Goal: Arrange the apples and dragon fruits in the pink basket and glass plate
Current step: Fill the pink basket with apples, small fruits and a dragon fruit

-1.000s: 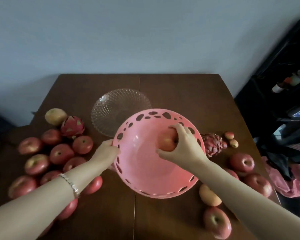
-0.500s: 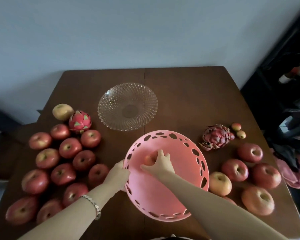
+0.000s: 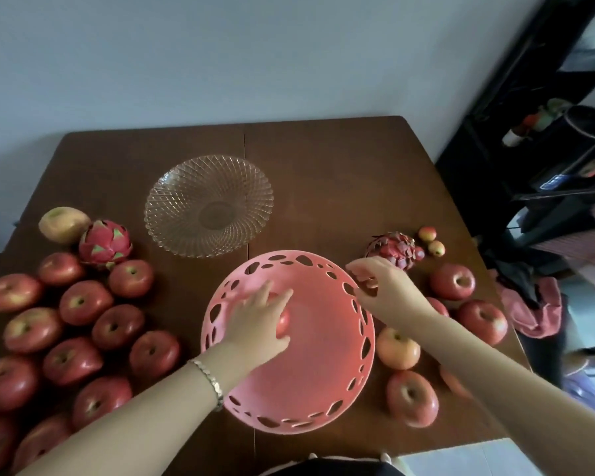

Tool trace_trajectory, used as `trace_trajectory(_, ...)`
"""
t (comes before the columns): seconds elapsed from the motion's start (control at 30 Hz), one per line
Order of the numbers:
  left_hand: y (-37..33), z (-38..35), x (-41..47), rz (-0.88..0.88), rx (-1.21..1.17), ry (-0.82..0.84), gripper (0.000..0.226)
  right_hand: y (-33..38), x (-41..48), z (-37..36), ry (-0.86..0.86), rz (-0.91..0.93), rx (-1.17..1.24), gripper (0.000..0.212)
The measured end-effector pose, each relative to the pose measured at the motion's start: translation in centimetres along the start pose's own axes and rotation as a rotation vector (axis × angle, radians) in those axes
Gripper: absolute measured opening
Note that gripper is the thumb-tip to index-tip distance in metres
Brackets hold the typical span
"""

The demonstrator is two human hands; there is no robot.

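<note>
Basket (image 3: 323, 383), pink with cut-out holes round its wall, sits at the near middle of the brown table (image 3: 340, 173). Inside it, toward 10 o'clock, the left hand (image 3: 258, 321) lies over a red apple (image 3: 283, 321), fingers spread and blurred; whether they grip it I cannot tell. A bracelet (image 3: 211, 384) circles that wrist. At the basket's 2 o'clock rim the right hand (image 3: 382, 286) hovers with fingers curled, thumb and fingertips close together, nothing visibly held.

At the basket's 9 o'clock a crowd of red apples (image 3: 83, 338) covers the table's left side, many touching. At 3 o'clock lie more apples (image 3: 411, 396), one paler and just beside the rim. Farther at 1 o'clock a dark dragon fruit (image 3: 392, 249) rests beside two tiny fruits (image 3: 431, 240). At 10 o'clock a brighter dragon fruit (image 3: 104, 243) touches a yellowish fruit (image 3: 62, 224). At 11 o'clock, beyond the basket and apart from it, stands the glass plate (image 3: 172, 187).
</note>
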State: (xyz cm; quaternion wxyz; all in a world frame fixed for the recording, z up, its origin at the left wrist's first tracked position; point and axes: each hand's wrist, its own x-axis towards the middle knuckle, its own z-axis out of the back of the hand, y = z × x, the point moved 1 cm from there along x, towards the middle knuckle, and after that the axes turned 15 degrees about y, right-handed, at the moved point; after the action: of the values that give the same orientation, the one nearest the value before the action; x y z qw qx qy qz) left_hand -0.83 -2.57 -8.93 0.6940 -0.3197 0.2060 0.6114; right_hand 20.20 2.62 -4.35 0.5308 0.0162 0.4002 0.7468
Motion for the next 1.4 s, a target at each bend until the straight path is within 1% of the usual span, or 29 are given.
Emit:
trace_trajectory(0.03,-0.3,0.2,0.6,0.037,0.011,0.027,0.079,-0.8,-0.6,1.1,0.045,-0.031,-0.077,0.047)
trace_trajectory(0.1,-0.8,0.5,1.6,0.101,0.008,0.101,0.078,-2.6,-1.6,1.8,0.25,-0.153,-0.291,0.062)
trace_trajectory(0.17,-0.7,0.7,1.9,0.133,-0.031,0.123,0.074,-3.9,-2.3,0.4,0.428,-0.223,-0.554,0.067)
trace_trajectory(0.27,-0.6,0.9,1.8,0.109,-0.039,0.037,0.071,-5.5,-2.6,-2.4,0.525,-0.267,-0.792,0.073)
trace_trajectory(0.33,-0.3,0.7,1.6,0.087,-0.014,-0.037,0.07,-6.1,-2.6,-3.3,0.526,-0.304,-0.873,0.077)
trace_trajectory(0.4,-0.1,0.4,1.4,0.056,0.028,-0.081,0.069,-6.3,-2.4,-3.4,0.471,-0.297,-0.862,0.077)
trace_trajectory(0.47,0.1,-0.1,1.4,0.025,0.067,-0.081,0.07,-5.8,-2.4,-2.7,0.376,-0.277,-0.783,0.076)
trace_trajectory(0.53,0.3,-0.2,1.4,0.015,0.065,-0.082,0.071,-4.7,-2.7,-1.1,0.212,-0.267,-0.656,0.075)
trace_trajectory(0.6,0.6,-0.3,1.5,0.01,0.034,-0.088,0.072,-2.8,-2.9,1.0,-0.022,-0.255,-0.48,0.075)
trace_trajectory(0.63,0.7,-0.4,1.5,0.009,0.018,-0.093,0.072,-1.8,-2.9,1.8,-0.129,-0.227,-0.382,0.075)
trace_trajectory(0.67,0.7,-0.6,1.5,0.009,0.003,-0.098,0.073,-1.1,-2.7,2.3,-0.194,-0.179,-0.305,0.075)
trace_trajectory(0.7,0.7,-0.7,1.5,0.008,-0.008,-0.106,0.072,-0.4,-2.2,2.4,-0.199,-0.119,-0.256,0.078)
trace_trajectory(0.73,0.7,-0.8,1.4,0.008,-0.011,-0.113,0.072,0.3,-1.6,2.0,-0.146,-0.062,-0.23,0.082)
trace_trajectory(0.8,0.7,-0.9,1.3,0.008,-0.007,-0.117,0.071,1.3,-0.1,-0.3,0.038,0.01,-0.262,0.088)
trace_trajectory(0.87,0.8,-0.9,1.3,0.011,-0.016,-0.114,0.071,1.7,1.5,-3.5,0.2,0.018,-0.362,0.089)
trace_trajectory(0.93,0.8,-0.9,1.2,0.015,-0.07,-0.129,0.069,1.8,3.1,-6.0,0.275,0.003,-0.408,0.087)
trace_trajectory(1.03,0.7,-1.3,1.1,-0.005,-0.177,-0.169,0.064,1.5,4.6,-7.8,0.278,-0.011,-0.362,0.08)
trace_trajectory(1.13,0.6,-1.7,1.3,-0.017,-0.208,-0.177,0.066,1.1,5.1,-8.4,0.272,-0.037,-0.277,0.083)
trace_trajectory(1.23,-0.3,-2.1,1.4,-0.021,-0.094,-0.17,0.071,1.3,4.8,-8.3,0.281,-0.054,-0.27,0.089)
trace_trajectory(1.33,-2.0,-2.1,1.5,-0.056,0.09,-0.092,0.066,1.9,3.8,-7.0,0.297,-0.018,-0.22,0.09)
trace_trajectory(1.37,-2.2,-2.1,1.6,-0.055,0.12,-0.066,0.063,1.9,3.3,-6.0,0.26,0.016,-0.203,0.085)
trace_trajectory(1.4,-2.4,-2.0,1.8,-0.054,0.132,-0.05,0.06,1.8,2.5,-4.6,0.168,0.059,-0.196,0.075)
